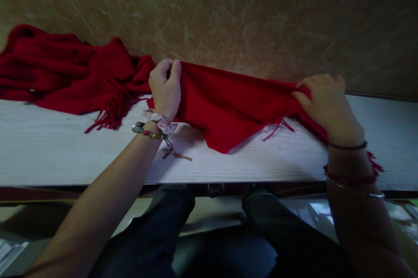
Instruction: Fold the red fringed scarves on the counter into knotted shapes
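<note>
Between my two hands a red fringed scarf (225, 99) is stretched sideways above the white surface. Its upper edge runs nearly straight, while the lower part hangs in a point. My left hand (166, 88) is closed on the upper left edge, thumb and fingers pinched together. At the other end my right hand (326, 103) pinches the cloth between thumb and fingers. Some fringe strands show below the cloth near my right hand, and more red cloth lies under that wrist. Left of my left hand lies a crumpled heap of red fringed cloth (65, 69); whether it joins the scarf I cannot tell.
The white wood-grained tabletop (81, 156) is a narrow strip against a brown marbled wall (228, 16). Its front edge runs just above my legs (153, 225). Bracelets and a scrunchie (163, 122) sit on my wrists, with a beaded string dangling from the left one.
</note>
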`<state>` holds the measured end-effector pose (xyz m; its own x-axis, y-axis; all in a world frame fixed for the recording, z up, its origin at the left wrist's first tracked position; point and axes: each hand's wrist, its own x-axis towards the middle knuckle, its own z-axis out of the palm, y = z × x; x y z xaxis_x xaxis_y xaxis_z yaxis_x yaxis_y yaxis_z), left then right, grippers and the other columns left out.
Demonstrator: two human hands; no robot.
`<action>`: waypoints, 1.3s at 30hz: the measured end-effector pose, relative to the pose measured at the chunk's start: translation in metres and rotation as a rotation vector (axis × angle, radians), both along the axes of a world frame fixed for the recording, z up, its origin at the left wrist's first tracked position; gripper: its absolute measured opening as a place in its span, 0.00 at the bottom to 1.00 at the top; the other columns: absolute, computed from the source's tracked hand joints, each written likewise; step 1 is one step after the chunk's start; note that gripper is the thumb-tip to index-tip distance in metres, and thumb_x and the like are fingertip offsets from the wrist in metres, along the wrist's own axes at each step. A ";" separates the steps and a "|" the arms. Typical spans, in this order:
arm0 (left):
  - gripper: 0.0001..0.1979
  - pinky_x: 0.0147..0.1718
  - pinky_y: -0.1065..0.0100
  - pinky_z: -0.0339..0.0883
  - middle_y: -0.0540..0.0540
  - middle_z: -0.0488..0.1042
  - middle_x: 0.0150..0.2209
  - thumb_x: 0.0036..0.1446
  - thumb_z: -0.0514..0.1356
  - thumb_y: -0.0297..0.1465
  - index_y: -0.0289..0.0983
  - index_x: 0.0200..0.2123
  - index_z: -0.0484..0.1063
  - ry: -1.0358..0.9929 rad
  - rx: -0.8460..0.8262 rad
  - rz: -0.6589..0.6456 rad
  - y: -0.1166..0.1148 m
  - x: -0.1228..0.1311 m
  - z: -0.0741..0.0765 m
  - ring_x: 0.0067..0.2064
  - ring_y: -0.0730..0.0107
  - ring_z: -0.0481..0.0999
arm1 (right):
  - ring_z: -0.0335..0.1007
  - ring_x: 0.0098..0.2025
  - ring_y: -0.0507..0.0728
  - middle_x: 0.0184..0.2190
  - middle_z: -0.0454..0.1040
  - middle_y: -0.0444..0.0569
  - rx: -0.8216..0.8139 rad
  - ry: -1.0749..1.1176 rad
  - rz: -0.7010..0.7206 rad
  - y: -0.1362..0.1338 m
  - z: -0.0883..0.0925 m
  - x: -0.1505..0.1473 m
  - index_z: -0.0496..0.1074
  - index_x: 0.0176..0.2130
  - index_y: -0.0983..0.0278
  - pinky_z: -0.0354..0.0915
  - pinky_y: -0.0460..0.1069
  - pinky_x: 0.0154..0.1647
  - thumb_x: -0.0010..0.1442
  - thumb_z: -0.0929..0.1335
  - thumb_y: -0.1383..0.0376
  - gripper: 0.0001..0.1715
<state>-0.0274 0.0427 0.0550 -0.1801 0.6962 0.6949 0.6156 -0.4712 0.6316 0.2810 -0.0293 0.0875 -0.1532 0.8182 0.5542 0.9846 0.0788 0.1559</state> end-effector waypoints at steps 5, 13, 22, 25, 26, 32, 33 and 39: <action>0.15 0.25 0.71 0.49 0.53 0.52 0.22 0.59 0.51 0.35 0.36 0.21 0.57 -0.071 0.018 -0.070 -0.003 0.001 0.001 0.26 0.79 0.53 | 0.69 0.36 0.55 0.32 0.72 0.51 0.415 0.299 -0.122 0.005 0.008 0.011 0.71 0.37 0.69 0.62 0.54 0.41 0.52 0.63 0.72 0.11; 0.10 0.27 0.72 0.54 0.53 0.59 0.22 0.55 0.51 0.31 0.36 0.22 0.62 0.080 -0.014 -0.295 -0.006 0.010 -0.002 0.26 0.77 0.59 | 0.69 0.35 0.57 0.31 0.74 0.54 0.027 0.236 -0.243 0.004 -0.001 0.029 0.73 0.34 0.67 0.63 0.52 0.38 0.50 0.64 0.71 0.10; 0.11 0.28 0.74 0.56 0.53 0.65 0.23 0.57 0.51 0.33 0.35 0.26 0.65 0.374 -0.002 -0.360 -0.015 0.018 -0.010 0.25 0.77 0.63 | 0.57 0.56 0.61 0.54 0.62 0.54 -0.265 0.234 0.547 0.010 -0.020 -0.034 0.60 0.55 0.62 0.55 0.60 0.55 0.51 0.64 0.64 0.31; 0.12 0.28 0.74 0.56 0.53 0.66 0.23 0.58 0.50 0.34 0.35 0.26 0.66 0.387 0.008 -0.366 -0.018 0.019 -0.008 0.25 0.77 0.64 | 0.56 0.57 0.62 0.55 0.62 0.56 -0.249 0.305 0.536 0.012 -0.032 -0.071 0.59 0.56 0.64 0.56 0.60 0.54 0.51 0.66 0.59 0.34; 0.12 0.28 0.74 0.55 0.53 0.66 0.23 0.58 0.50 0.34 0.35 0.26 0.66 0.390 0.017 -0.373 -0.019 0.019 -0.008 0.25 0.77 0.64 | 0.57 0.56 0.63 0.54 0.63 0.57 -0.233 0.332 0.502 0.013 -0.037 -0.080 0.60 0.55 0.65 0.57 0.60 0.53 0.51 0.66 0.58 0.33; 0.12 0.27 0.74 0.55 0.53 0.67 0.23 0.57 0.50 0.34 0.35 0.26 0.67 0.410 0.073 -0.417 -0.022 0.020 -0.006 0.25 0.77 0.64 | 0.70 0.42 0.58 0.39 0.75 0.53 -0.139 0.459 0.372 0.021 -0.051 -0.095 0.71 0.41 0.66 0.62 0.54 0.46 0.56 0.62 0.65 0.13; 0.12 0.27 0.74 0.55 0.53 0.67 0.23 0.57 0.50 0.34 0.35 0.26 0.67 0.411 0.078 -0.413 -0.023 0.021 -0.006 0.25 0.77 0.64 | 0.70 0.41 0.58 0.39 0.75 0.52 -0.135 0.473 0.395 0.020 -0.050 -0.094 0.71 0.40 0.66 0.63 0.54 0.46 0.56 0.62 0.64 0.13; 0.12 0.28 0.74 0.56 0.52 0.67 0.23 0.57 0.51 0.33 0.34 0.25 0.67 0.435 0.088 -0.392 -0.023 0.021 -0.006 0.26 0.76 0.64 | 0.67 0.46 0.60 0.45 0.72 0.56 -0.127 0.427 0.459 0.014 -0.053 -0.104 0.66 0.49 0.68 0.61 0.56 0.47 0.53 0.65 0.58 0.25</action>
<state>-0.0062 0.0192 0.0487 0.3937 0.5897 0.7052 0.5786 -0.7551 0.3083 0.1773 -0.0149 0.0343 -0.2907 0.7849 0.5471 0.8193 0.4996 -0.2814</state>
